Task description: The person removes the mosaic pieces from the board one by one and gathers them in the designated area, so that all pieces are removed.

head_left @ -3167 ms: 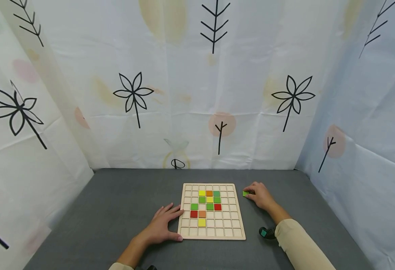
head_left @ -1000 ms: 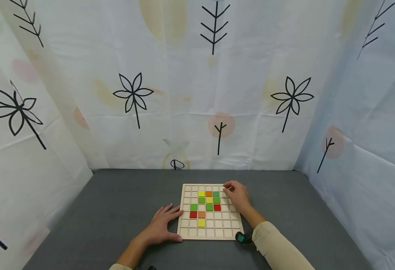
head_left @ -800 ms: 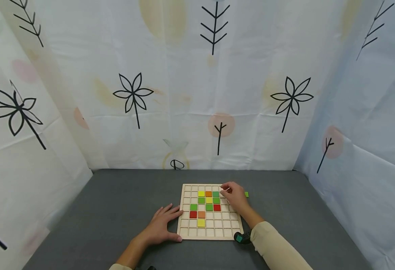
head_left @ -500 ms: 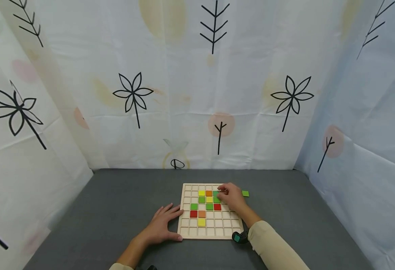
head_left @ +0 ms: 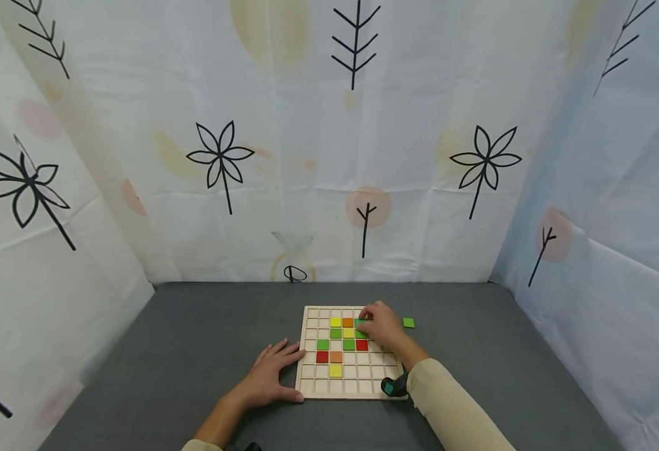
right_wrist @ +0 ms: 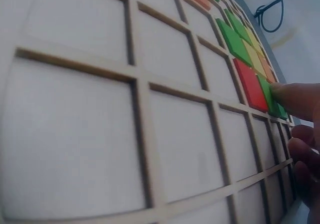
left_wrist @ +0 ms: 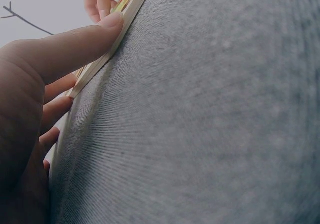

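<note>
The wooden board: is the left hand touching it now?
Touching: in the left wrist view, the left hand has its fingers, thumb included, against the edge of the wooden board.

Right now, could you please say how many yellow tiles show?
3: the far yellow tile, left of an orange tile; the middle yellow tile, in front of that one; the near yellow tile, in front of a salmon tile. The right hand may hide others.

Below right of the board [head_left: 341, 396], the person wears a long beige sleeve [head_left: 450, 401], slightly wrinkled. A black wrist device [head_left: 400, 384] with a teal square [head_left: 388, 388] shows before the board's near right corner. Below left of the board appear another beige cuff [head_left: 202, 445] and a black part [head_left: 253, 447].
</note>
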Demonstrator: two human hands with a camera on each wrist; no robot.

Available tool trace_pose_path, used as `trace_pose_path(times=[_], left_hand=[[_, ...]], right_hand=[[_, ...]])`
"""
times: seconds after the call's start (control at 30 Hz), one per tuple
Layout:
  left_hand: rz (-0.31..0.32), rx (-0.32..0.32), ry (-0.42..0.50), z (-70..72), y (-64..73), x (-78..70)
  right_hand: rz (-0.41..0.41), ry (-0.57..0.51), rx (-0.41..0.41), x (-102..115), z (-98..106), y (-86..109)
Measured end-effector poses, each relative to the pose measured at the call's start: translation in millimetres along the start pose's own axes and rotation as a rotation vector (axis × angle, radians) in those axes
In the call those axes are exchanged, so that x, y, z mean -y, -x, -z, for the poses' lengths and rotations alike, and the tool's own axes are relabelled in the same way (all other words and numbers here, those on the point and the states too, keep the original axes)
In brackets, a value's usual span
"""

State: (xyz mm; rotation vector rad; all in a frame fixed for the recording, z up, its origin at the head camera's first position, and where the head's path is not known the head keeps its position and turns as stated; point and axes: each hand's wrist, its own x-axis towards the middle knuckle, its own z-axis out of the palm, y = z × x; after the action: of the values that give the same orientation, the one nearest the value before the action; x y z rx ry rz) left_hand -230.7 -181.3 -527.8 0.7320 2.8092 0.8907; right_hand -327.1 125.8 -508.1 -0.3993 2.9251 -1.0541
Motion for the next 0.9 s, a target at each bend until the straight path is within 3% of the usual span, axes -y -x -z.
trace_pose_path(times=[0.43,0.67,0.9], left_hand=[[0.003,-0.003,0.007,0.1,0.3,-0.5],[-0.004,-0.002,0.013,-0.2,0.5,-1.4],[-0.001,-0.001,0.020,0.5,0.3,-1.9]], right_hand=[[-0.019,0.000,0.115,14.0,14.3,-1.7],[-0.027,-0.018,0.106,13.5,13.6,-1.2],[-0.020,-0.071,0.044,10.3,7.9,0.2]])
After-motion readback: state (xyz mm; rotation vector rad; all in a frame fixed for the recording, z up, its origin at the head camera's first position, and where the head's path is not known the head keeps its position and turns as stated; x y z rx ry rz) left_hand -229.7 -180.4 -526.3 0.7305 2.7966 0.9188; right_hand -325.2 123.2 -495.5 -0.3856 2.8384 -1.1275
